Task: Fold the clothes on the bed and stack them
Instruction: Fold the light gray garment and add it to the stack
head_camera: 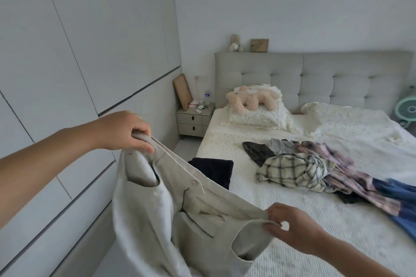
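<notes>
Two hands (126,132) (292,227) on beige trousers (202,209)

Soft even daylight, faint shadows, wide-angle bowing at the edges, slight motion blur, mild compression haze

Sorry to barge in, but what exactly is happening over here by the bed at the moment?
A person is sorting laundry at the bed. The left hand and right hand each grip the waistband of a pair of beige trousers, holding them up in the air, not yet folded. A dark folded garment already lies on the bed. A loose pile of unfolded clothes, including plaid shirts, waits further right.
</notes>
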